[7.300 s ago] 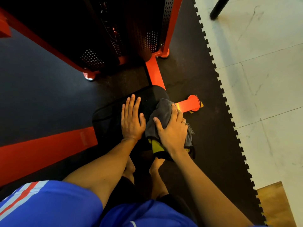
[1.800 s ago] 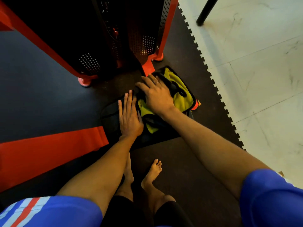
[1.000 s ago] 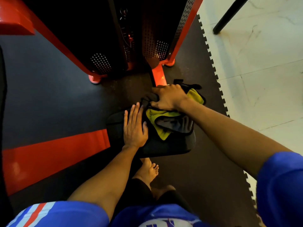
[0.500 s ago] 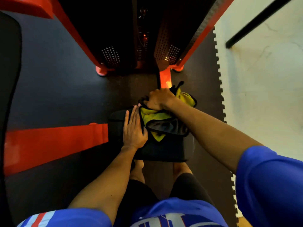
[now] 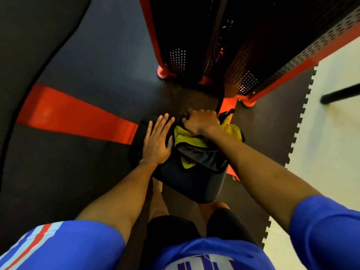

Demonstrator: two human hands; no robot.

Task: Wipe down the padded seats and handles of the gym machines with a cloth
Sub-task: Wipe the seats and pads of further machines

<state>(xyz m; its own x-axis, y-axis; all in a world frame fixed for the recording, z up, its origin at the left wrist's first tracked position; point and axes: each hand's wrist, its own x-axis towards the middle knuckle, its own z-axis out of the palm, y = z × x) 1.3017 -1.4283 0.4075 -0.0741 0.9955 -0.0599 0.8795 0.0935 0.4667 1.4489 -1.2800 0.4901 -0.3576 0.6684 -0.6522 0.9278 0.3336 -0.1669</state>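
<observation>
Now the right hand clenches the cloth on the padded seat, left hand flat alongside.

Dark puzzle-edged rubber mat beside pale tiled floor.

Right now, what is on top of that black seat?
A yellow and grey cloth, gripped by the right hand, and the flat left hand. The seat beneath them is hidden.

Nothing can be read; white lettering on the blue shirt is cut off.
</observation>
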